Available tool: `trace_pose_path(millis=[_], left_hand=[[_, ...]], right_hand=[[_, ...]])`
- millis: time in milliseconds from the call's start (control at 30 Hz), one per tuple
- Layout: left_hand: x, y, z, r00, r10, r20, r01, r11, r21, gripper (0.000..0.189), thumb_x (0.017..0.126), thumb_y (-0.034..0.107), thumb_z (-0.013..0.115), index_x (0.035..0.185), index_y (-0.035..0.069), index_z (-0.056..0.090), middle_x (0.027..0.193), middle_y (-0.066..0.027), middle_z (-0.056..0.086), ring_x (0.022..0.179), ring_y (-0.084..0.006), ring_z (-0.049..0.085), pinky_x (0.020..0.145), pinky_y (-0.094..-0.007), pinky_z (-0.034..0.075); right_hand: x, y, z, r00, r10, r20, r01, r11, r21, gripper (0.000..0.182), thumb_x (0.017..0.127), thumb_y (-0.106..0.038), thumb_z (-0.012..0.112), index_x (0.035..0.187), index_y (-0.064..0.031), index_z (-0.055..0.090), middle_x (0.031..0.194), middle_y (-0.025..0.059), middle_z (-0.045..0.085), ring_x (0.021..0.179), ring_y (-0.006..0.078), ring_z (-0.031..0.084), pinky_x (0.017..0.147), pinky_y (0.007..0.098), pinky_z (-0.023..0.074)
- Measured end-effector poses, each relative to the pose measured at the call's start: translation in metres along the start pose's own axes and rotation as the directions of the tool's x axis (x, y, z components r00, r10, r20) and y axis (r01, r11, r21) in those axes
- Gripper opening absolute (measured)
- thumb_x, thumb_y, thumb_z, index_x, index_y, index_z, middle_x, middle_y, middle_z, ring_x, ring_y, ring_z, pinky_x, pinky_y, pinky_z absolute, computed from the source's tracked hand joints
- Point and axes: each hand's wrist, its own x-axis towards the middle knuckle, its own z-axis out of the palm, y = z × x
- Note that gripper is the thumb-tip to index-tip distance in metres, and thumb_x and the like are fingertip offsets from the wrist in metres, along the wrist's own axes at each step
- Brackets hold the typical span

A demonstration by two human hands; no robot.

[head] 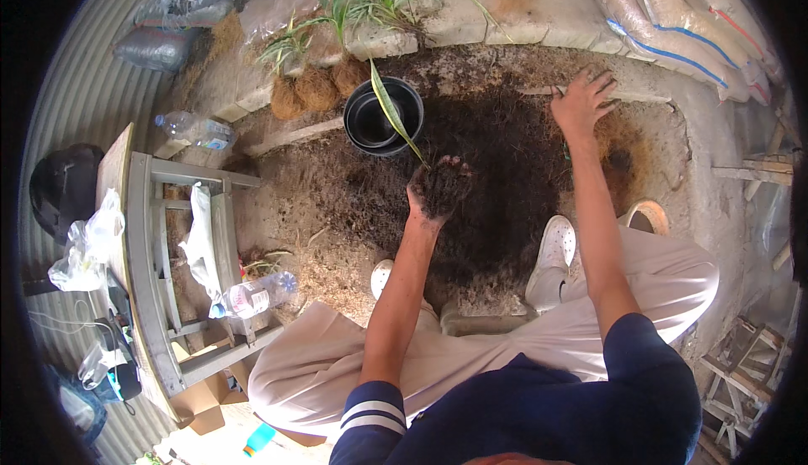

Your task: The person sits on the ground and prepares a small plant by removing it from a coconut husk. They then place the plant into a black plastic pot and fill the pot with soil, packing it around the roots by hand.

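My left hand [435, 190] is turned palm up and cups a clump of dark soil [445, 188]. Out of that clump rises a long, narrow green-and-yellow leaf [389, 108], like a snake plant's. The leaf crosses in front of black plastic pots [357, 140], nested one in another. My right hand [584, 104] spreads its soil-stained fingers over the far right edge of the soil bed, holding nothing. Loose dark soil [505, 168] covers the ground between my hands. Brown fibre [631, 140] lies to the right of my right hand.
Plants in fibre-wrapped root balls [315, 88] stand behind the pots. Filled sacks [669, 23] lie at the far right. On my left are a wooden-topped metal table [142, 231] on its side and plastic bottles [255, 296]. A clay pot [656, 212] sits by my right knee.
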Motion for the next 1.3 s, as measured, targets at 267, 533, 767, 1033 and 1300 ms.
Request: trace_pose_path(millis=[267,533,767,1033,1300], left_hand=[[0.001,-0.001,0.005,0.999,0.036,-0.021,-0.035,0.998,0.045,0.043,0.098,0.030,0.036,0.109,-0.001,0.063,0.113,-0.0191,0.065,0.110,-0.0369,0.058,0.102,-0.0507,0.045],[0.006,0.003,-0.006,0.993,0.030,0.117,-0.049,0.985,0.167,0.042,0.099,0.030,0.035,0.111,0.000,0.062,0.114,-0.0179,0.065,0.108,-0.0329,0.061,0.095,-0.0462,0.050],[0.000,0.000,0.005,0.998,0.054,0.041,-0.059,0.991,0.121,0.041,0.098,0.029,0.036,0.110,0.000,0.063,0.113,-0.0183,0.065,0.107,-0.0337,0.062,0.094,-0.0460,0.051],[-0.004,-0.002,0.012,0.998,0.066,-0.014,-0.066,0.997,0.040,0.036,0.098,0.025,0.038,0.108,0.000,0.063,0.110,-0.0183,0.065,0.107,-0.0366,0.060,0.101,-0.0516,0.046],[0.000,-0.002,0.005,0.999,0.050,-0.007,-0.050,0.998,0.031,0.038,0.096,0.029,0.041,0.105,-0.001,0.063,0.109,-0.0185,0.065,0.107,-0.0380,0.059,0.101,-0.0518,0.045]], right_hand=[[-0.037,-0.013,-0.038,0.522,-0.762,0.384,0.267,0.573,0.775,0.063,0.089,-0.037,0.069,0.141,-0.0107,0.047,0.139,0.0176,0.050,0.128,0.0308,0.050,0.110,0.0418,0.0374],[-0.116,-0.022,0.031,0.404,-0.912,0.063,0.649,0.335,0.683,0.047,0.079,-0.022,0.078,0.118,-0.0048,0.059,0.103,0.0148,0.064,0.077,0.0314,0.066,0.067,0.0395,0.0539],[-0.103,-0.035,0.009,0.577,-0.817,0.013,0.429,0.316,0.846,0.008,0.088,0.000,0.064,0.096,0.0021,0.062,0.079,0.0152,0.065,0.064,0.0236,0.064,0.058,0.0327,0.0482],[-0.045,-0.017,-0.037,0.762,-0.637,-0.115,0.449,0.393,0.802,0.009,0.091,-0.006,0.065,0.094,0.0025,0.064,0.075,0.0116,0.068,0.061,0.0106,0.060,0.054,0.0264,0.0451],[0.048,0.046,-0.063,0.968,-0.137,-0.209,0.099,0.978,-0.183,0.053,0.091,-0.040,0.066,0.127,-0.0023,0.058,0.120,0.0230,0.062,0.117,0.0342,0.056,0.100,0.0529,0.0393]])
